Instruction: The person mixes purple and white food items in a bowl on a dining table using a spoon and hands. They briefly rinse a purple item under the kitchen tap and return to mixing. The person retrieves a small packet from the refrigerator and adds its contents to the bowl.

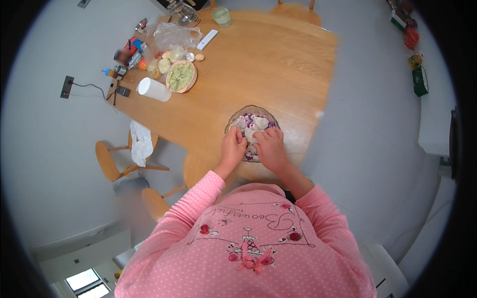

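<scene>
A clear glass bowl (252,108) with a wavy rim sits near the table's front edge. Inside lie whitish food pieces (260,123) and purple bits (275,123); their exact kind is hard to tell. My left hand (233,148) is over the bowl's left side, thumb and curled fingers pinched at a pale food piece (250,136). From the right, my right hand (272,148) bends its fingers onto the same piece. The fingers hide part of their grip and some of the bowl's contents.
On the wooden table (261,67) stand an oval dish of pale green food (181,75), a white cylindrical container (154,89), eggs (199,57), plastic bags (175,35), a white remote control (207,40) and a glass cup (221,17). Wooden chairs (106,160) stand to the left.
</scene>
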`<act>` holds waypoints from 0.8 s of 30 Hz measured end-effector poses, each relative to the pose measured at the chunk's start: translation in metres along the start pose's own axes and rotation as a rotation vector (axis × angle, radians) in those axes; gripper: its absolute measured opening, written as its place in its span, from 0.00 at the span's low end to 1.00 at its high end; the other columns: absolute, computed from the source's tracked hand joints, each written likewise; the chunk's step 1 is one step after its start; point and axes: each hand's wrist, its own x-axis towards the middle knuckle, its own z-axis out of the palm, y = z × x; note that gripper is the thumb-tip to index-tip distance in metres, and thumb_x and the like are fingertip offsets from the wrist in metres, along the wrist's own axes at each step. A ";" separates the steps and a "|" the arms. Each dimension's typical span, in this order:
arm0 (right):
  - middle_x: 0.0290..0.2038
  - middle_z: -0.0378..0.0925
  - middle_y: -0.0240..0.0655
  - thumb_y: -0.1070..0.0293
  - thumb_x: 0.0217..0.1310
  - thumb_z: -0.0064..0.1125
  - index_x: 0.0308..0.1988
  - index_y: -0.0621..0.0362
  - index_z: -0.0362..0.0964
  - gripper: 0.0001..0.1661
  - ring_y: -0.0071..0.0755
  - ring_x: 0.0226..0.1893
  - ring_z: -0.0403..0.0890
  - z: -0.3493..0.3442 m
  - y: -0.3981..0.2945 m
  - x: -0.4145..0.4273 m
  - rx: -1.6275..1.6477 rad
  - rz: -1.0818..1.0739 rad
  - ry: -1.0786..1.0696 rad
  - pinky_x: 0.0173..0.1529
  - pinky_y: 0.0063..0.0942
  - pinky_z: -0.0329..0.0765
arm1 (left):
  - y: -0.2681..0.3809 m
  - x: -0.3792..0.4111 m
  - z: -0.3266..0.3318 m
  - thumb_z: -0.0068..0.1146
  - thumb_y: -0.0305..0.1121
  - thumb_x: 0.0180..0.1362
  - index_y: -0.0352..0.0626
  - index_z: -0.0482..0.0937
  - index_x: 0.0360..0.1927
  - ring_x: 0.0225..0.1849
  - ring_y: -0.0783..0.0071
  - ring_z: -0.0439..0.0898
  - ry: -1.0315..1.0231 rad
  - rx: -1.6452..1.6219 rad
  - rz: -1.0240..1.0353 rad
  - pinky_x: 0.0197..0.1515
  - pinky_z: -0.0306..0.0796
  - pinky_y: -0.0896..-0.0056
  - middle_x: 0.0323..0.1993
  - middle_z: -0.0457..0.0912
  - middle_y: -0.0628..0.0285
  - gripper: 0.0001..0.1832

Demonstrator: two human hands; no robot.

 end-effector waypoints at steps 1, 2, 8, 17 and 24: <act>0.35 0.76 0.34 0.77 0.50 0.56 0.45 0.56 0.72 0.19 0.39 0.47 0.71 0.002 -0.001 -0.001 0.002 0.011 -0.014 0.59 0.46 0.59 | -0.002 0.000 0.000 0.60 0.22 0.49 0.40 0.73 0.35 0.30 0.68 0.77 0.031 0.048 0.098 0.34 0.69 0.68 0.28 0.79 0.58 0.10; 0.34 0.76 0.34 0.77 0.50 0.56 0.46 0.56 0.72 0.19 0.39 0.47 0.72 0.003 -0.003 -0.002 -0.041 0.013 0.011 0.59 0.46 0.59 | -0.004 0.000 0.000 0.59 0.22 0.49 0.41 0.73 0.36 0.31 0.66 0.78 0.064 0.094 0.195 0.35 0.69 0.66 0.28 0.79 0.58 0.11; 0.31 0.77 0.33 0.77 0.51 0.56 0.43 0.55 0.73 0.16 0.37 0.43 0.73 0.005 -0.024 -0.008 -0.129 0.059 0.083 0.58 0.46 0.60 | -0.003 -0.009 -0.011 0.59 0.26 0.51 0.43 0.76 0.35 0.35 0.61 0.79 0.009 0.051 0.223 0.40 0.66 0.61 0.25 0.80 0.62 0.07; 0.27 0.76 0.35 0.73 0.51 0.59 0.29 0.57 0.74 0.03 0.40 0.37 0.73 0.013 -0.048 0.009 -0.238 0.147 0.116 0.55 0.44 0.61 | -0.019 -0.005 -0.029 0.62 0.27 0.47 0.46 0.77 0.32 0.35 0.61 0.75 0.027 0.032 0.291 0.41 0.63 0.60 0.29 0.79 0.62 0.08; 0.37 0.76 0.36 0.74 0.45 0.60 0.34 0.55 0.71 0.11 0.45 0.46 0.71 0.014 -0.066 -0.002 -0.395 0.050 0.163 0.57 0.52 0.59 | -0.027 -0.016 -0.017 0.65 0.28 0.43 0.47 0.74 0.29 0.44 0.63 0.72 0.185 0.043 0.370 0.50 0.56 0.56 0.31 0.76 0.63 0.11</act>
